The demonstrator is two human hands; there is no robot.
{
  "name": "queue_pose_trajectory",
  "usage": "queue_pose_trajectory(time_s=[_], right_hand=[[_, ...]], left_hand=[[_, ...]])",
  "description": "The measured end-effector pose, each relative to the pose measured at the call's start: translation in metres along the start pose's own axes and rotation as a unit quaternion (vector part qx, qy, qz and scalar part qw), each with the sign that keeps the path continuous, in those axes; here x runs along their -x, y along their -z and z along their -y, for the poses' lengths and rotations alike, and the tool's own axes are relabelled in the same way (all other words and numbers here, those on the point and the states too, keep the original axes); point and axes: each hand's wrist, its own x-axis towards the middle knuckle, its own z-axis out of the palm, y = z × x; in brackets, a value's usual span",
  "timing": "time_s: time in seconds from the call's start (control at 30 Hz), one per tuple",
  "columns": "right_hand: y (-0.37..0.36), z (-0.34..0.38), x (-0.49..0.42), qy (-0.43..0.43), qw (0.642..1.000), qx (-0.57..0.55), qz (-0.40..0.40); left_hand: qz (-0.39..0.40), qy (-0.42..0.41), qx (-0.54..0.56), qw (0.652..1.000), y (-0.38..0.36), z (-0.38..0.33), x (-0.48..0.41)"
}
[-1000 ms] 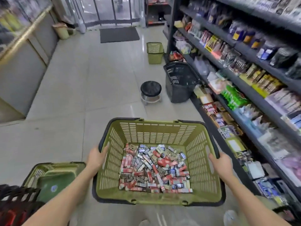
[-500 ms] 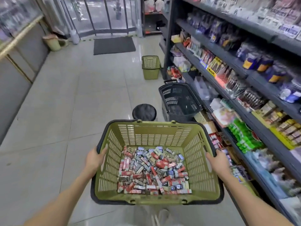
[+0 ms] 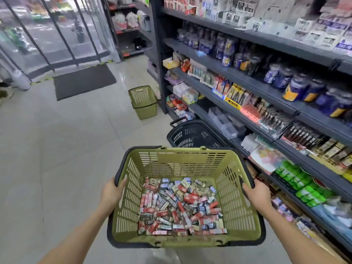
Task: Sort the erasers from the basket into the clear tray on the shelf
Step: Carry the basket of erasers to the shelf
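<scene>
I carry an olive-green plastic basket [image 3: 182, 161] with a black rim in front of me, above the floor. Its bottom is covered by a heap of small wrapped erasers [image 3: 181, 208] in red, white and dark blue. My left hand [image 3: 112, 193] grips the basket's left rim, thumb over the edge. My right hand [image 3: 257, 195] grips the right rim. A clear plastic tray [image 3: 222, 121] with dividers sits on a lower shelf of the dark shelving [image 3: 253, 86] to my right, beyond the basket.
A black basket [image 3: 192, 134] stands on the floor just ahead by the shelf foot. A second green basket [image 3: 143, 101] stands farther on at the shelf end. Open tiled floor [image 3: 57, 149] lies to the left, with a dark doormat [image 3: 83, 80] before glass doors.
I have walked forward along the aisle with the basket held in both hands. The view has tilted up, the black basket is nearer, and the stool has dropped from sight.
</scene>
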Motion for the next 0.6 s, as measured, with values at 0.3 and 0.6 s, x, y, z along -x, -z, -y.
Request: queue_pose_trajectory(time_s=[0.3, 0.6], right_hand=[[-0.026, 0.054, -0.101, -0.131, 0.988, -0.035, -0.077], [-0.043, 0.069, -0.226, -0.188, 0.975, -0.059, -0.107]], left_hand=[[0.077, -0.112, -0.084, 0.987, -0.041, -0.139, -0.203], [0.124, -0.137, -0.107, 0.977, -0.125, -0.242, -0.325]])
